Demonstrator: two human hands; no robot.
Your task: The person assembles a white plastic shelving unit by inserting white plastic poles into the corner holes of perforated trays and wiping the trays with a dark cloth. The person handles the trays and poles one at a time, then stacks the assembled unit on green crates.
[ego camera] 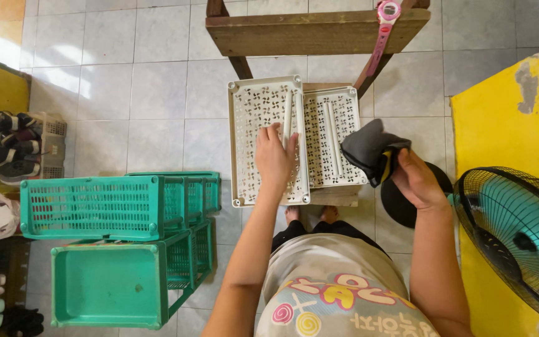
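Wiping in hand, judged unfinished | white perforated tray (263, 140) held flat on the wooden stool (319, 31) by left hand (274, 159), fingers spread, nothing gripped | second white tray (335, 137) just beside it | dark cloth (372, 150) clenched in right hand (416, 181), beside that tray | green crates (104, 209) untouched, well apart from the stool

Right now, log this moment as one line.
left hand: flat on white tray | right hand: holds dark cloth | second tray: beside, untouched
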